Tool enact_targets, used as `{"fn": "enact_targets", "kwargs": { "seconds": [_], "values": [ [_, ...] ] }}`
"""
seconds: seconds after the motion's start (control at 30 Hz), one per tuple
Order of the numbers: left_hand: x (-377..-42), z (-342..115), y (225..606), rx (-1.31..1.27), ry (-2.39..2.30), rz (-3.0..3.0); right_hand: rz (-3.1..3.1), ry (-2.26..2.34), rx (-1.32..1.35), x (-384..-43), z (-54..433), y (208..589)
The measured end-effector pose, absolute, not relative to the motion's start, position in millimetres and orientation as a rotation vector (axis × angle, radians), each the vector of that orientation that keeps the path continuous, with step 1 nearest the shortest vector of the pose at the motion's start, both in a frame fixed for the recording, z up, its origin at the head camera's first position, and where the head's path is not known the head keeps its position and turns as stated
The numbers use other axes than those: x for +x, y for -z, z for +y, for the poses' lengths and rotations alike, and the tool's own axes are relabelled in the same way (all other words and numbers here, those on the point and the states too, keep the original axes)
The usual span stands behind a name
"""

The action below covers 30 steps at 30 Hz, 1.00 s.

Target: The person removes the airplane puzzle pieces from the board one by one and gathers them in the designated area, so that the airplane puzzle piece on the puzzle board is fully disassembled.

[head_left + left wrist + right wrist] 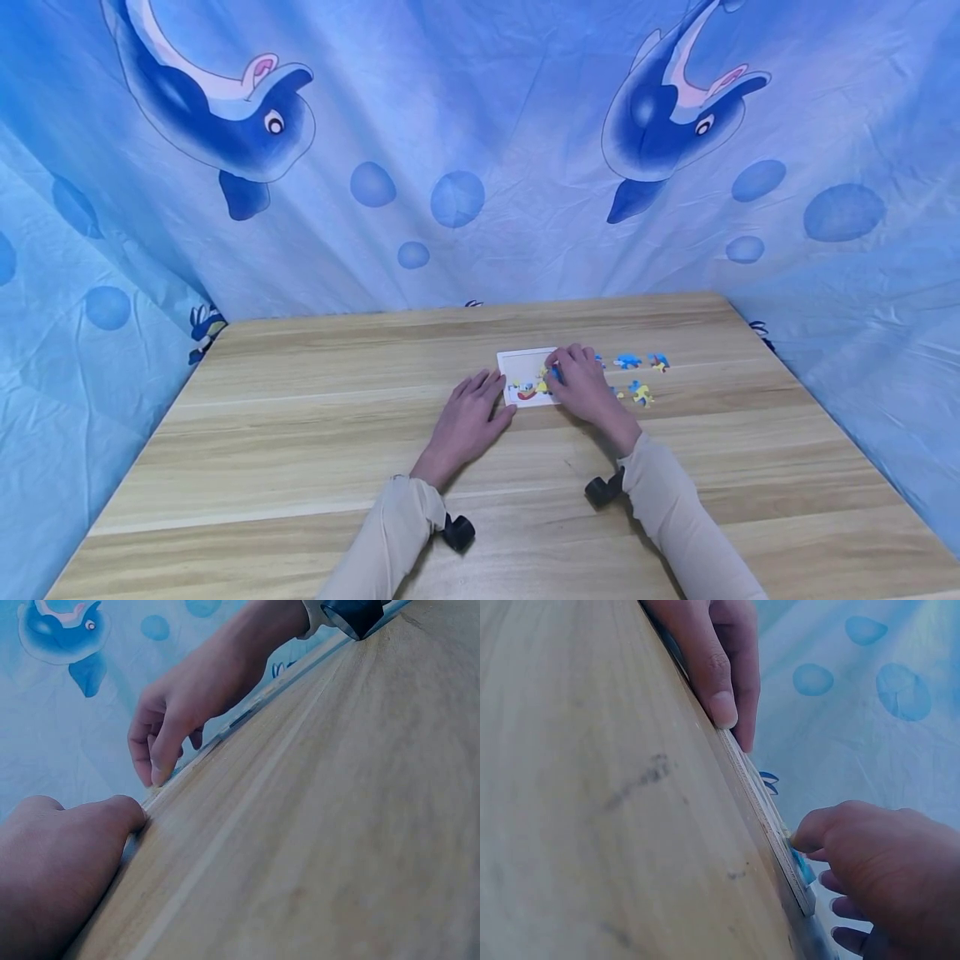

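Note:
A white-bordered jigsaw tray (523, 357) lies flat on the table, with colourful pieces (525, 390) along its near side. My left hand (467, 423) rests at the tray's left end, fingers extended, thumb by the near corner. In the right wrist view, that thumb (723, 709) touches the tray's edge (756, 796). Over the tray's right part, my right hand (583, 387) pinches a blue-and-yellow puzzle piece (556, 373) with thumb and fingertips. The piece is mostly hidden by the fingers; a blue part (802, 867) shows beneath the thumb.
Several loose puzzle pieces lie right of the tray, among them a blue one (628, 361), a blue-and-red one (659, 362) and a yellow-and-blue one (641, 393). The wooden table (337, 467) ends at a blue dolphin curtain (517, 250) behind.

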<state>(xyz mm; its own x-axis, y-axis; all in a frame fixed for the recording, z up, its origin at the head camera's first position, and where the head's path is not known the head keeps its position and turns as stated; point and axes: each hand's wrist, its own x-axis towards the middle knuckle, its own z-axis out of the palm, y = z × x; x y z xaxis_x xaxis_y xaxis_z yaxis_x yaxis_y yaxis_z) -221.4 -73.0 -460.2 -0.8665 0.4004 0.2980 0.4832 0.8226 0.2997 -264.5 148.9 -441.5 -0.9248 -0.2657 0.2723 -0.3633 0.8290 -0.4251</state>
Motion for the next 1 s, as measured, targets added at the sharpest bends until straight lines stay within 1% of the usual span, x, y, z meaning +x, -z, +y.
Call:
{"fn": "enact_targets", "kwargs": {
  "seconds": [0.57, 1.0],
  "values": [
    [-221.9, -73.7, 460.2, -0.671, 0.548, -2.809, -2.803, -0.822, 0.471, -263.0, 150.3, 435.4],
    [-221.7, -73.7, 459.8, -0.674, 0.547, -2.807, -2.782, -0.805, 0.552, -261.5, 156.3, 433.4]
  ]
}}
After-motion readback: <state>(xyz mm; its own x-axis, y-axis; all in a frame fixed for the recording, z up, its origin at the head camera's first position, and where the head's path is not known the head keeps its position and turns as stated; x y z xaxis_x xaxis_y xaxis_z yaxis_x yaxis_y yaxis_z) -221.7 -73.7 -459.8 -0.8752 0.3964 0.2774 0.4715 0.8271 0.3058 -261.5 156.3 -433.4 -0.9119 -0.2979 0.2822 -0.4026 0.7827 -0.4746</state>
